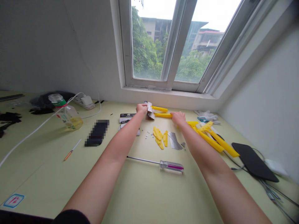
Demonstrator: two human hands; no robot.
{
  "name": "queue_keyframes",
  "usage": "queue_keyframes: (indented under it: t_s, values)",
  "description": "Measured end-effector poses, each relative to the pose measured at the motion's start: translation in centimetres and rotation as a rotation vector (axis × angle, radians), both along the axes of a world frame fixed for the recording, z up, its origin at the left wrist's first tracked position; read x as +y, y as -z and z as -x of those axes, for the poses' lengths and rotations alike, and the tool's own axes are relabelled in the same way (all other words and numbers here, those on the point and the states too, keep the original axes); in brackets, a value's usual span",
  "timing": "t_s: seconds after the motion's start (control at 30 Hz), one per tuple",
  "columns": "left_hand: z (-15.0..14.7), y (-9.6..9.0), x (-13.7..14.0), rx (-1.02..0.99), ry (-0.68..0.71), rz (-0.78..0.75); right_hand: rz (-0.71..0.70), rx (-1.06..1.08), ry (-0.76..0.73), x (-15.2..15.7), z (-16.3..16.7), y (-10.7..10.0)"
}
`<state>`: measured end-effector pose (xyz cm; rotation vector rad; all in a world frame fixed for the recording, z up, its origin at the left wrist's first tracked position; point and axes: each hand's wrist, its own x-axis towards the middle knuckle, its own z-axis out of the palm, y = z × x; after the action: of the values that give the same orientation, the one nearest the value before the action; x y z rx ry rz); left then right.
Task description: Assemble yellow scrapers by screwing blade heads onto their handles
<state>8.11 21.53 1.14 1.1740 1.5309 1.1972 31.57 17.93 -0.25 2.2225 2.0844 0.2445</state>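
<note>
At the far side of the table, my left hand (141,108) is closed on a folded printed card (150,111). Two long yellow plastic handles reach rightward from that card, a rear one (160,109) and a front one (163,115). The fingers of my right hand (178,118) are wrapped round the right end of the front handle. Nearer me lie thin yellow plastic pieces (158,134), grey metal blades (174,141), small nuts (146,135) and a little pile of screws (183,144). A screwdriver (171,166) with a clear and purple handle lies crosswise between my forearms.
More yellow handles (210,140) lie by my right forearm, with white gloves (206,116) behind. Black-topped packaging (126,117) is partly hidden by my left arm. Leftward are a pixelated dark object (97,133), a cigarette (72,150) and a bottle (67,115); rightward, a black pad (254,161) with cables.
</note>
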Motion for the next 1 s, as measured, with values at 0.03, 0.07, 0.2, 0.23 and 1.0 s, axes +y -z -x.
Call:
queue_keyframes:
  t_s: [0.03, 0.07, 0.2, 0.23, 1.0]
  values:
    - [-0.4, -0.2, 0.1, 0.006, 0.011, -0.005, -0.002, 0.003, 0.001, 0.0, 0.1, 0.0]
    - [-0.8, -0.4, 0.1, 0.012, 0.022, -0.008, -0.006, 0.008, 0.006, 0.0, 0.2, 0.0]
    - [-2.0, -0.6, 0.0, 0.052, 0.064, 0.023, -0.038, 0.049, 0.068, -0.3, 0.6, -0.3]
    - [-2.2, -0.5, 0.0, 0.066, 0.069, 0.04, -0.045, 0.064, 0.084, -0.4, 0.7, -0.4]
    - [-0.3, -9.6, -19.0, 0.073, 0.504, -0.97, 0.129, 0.41, -0.228, -11.1, -0.2, -4.0]
